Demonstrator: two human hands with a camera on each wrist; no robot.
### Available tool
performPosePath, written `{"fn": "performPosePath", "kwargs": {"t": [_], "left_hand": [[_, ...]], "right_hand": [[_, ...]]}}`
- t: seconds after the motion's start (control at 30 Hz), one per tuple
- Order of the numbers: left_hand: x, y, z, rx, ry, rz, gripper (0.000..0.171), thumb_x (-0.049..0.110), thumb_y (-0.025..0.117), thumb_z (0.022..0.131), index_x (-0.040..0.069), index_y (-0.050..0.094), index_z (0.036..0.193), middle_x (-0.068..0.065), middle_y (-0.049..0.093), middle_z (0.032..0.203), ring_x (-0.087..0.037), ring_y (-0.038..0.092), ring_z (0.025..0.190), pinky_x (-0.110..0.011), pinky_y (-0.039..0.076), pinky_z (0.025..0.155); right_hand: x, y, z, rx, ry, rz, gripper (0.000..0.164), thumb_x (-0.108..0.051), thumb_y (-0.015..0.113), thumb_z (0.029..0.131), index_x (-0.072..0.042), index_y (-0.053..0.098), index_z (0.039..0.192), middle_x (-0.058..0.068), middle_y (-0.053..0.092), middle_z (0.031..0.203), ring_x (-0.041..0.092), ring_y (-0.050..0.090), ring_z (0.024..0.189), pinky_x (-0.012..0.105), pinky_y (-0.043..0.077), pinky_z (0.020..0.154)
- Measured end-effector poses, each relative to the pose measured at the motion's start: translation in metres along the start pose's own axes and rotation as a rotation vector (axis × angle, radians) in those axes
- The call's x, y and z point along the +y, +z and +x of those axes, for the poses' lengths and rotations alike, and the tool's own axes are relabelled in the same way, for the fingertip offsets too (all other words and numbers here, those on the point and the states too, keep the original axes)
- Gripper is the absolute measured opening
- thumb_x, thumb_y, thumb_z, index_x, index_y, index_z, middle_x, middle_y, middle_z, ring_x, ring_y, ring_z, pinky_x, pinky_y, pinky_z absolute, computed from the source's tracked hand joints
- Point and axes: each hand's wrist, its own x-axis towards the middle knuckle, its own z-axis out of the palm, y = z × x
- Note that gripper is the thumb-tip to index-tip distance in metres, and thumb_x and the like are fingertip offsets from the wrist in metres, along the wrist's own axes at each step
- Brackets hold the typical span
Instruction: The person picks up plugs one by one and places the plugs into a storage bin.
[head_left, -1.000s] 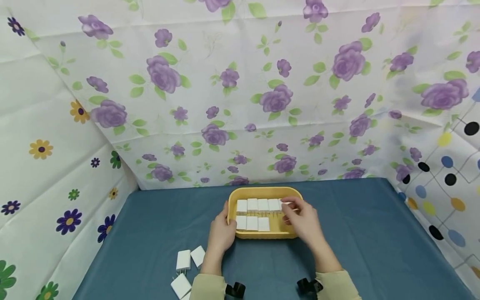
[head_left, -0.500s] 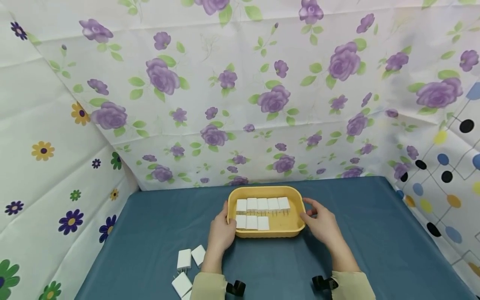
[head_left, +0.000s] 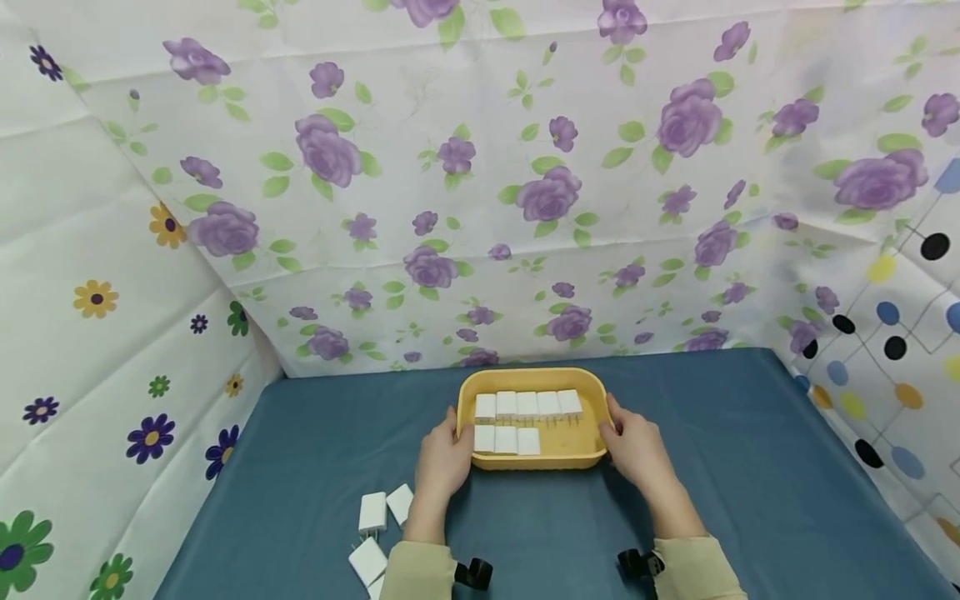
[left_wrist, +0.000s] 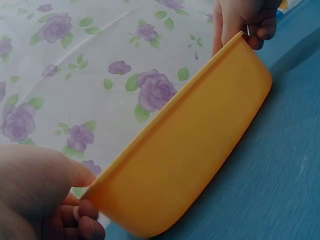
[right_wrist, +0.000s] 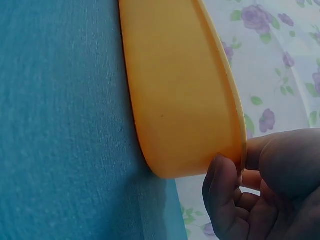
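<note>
A yellow plastic tray (head_left: 573, 440) is held at both ends above or on the blue cloth; whether its base touches the cloth I cannot tell. White charger plugs (head_left: 527, 405) lie inside it in two rows: several at the back with prongs toward me, and three chargers (head_left: 506, 440) in front at the left. My left hand (head_left: 442, 462) grips the tray's left end, thumb over the rim in the left wrist view. At the opposite end my right hand (head_left: 640, 450) pinches the rim, its curled fingers against the outer wall (right_wrist: 180, 100) in the right wrist view.
Several loose white chargers (head_left: 372, 512) lie on the blue tablecloth (head_left: 315, 467) left of my left forearm, one partly hidden by the sleeve. A flowered curtain (head_left: 480, 208) rises behind the table, with patterned sheets at both sides.
My right hand has let go of the last charger in the back row, moved right out of the tray and taken hold of its right end. The left hand keeps its grip.
</note>
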Motion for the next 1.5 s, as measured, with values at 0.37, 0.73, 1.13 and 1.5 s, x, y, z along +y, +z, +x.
{"fn": "performPosePath", "kwargs": {"t": [0.37,0.73,1.13,1.5], "left_hand": [[-0.026,-0.064,-0.017,-0.029,0.059,0.076,0.069,0.03,0.061,0.109,-0.003,0.036,0.164,0.001,0.048,0.063,-0.016,0.039,0.049,-0.03,0.033,0.047],[-0.053,-0.11,-0.038,-0.093,0.128,0.253,0.075,0.011,0.081,0.094,0.001,0.048,0.16,-0.004,0.061,0.097,-0.018,0.055,0.079,-0.037,0.045,0.068],[-0.052,-0.097,-0.055,-0.026,0.011,0.422,0.06,0.02,0.078,0.095,-0.003,0.061,0.148,0.001,0.05,0.062,-0.015,0.043,0.047,-0.031,0.035,0.042],[-0.039,-0.088,-0.061,-0.175,-0.083,0.501,0.066,0.037,0.077,0.098,-0.004,0.061,0.148,-0.002,0.052,0.053,-0.012,0.036,0.041,-0.03,0.032,0.041]], "right_hand": [[-0.003,0.002,0.001,-0.023,0.016,0.023,0.061,-0.022,0.049,0.112,-0.008,0.031,0.169,0.008,0.063,0.077,0.018,0.063,0.056,0.034,0.056,0.056],[-0.003,-0.002,-0.001,-0.034,0.035,0.039,0.062,-0.023,0.049,0.114,-0.009,0.027,0.17,0.011,0.065,0.082,0.019,0.064,0.06,0.035,0.058,0.058],[-0.003,0.002,-0.002,-0.028,0.048,0.022,0.062,-0.023,0.05,0.114,-0.009,0.029,0.17,0.009,0.064,0.08,0.019,0.063,0.057,0.035,0.056,0.057],[-0.004,0.001,-0.004,-0.032,0.051,0.021,0.062,-0.023,0.049,0.114,-0.01,0.028,0.17,0.009,0.062,0.077,0.02,0.062,0.057,0.035,0.056,0.056]]}}
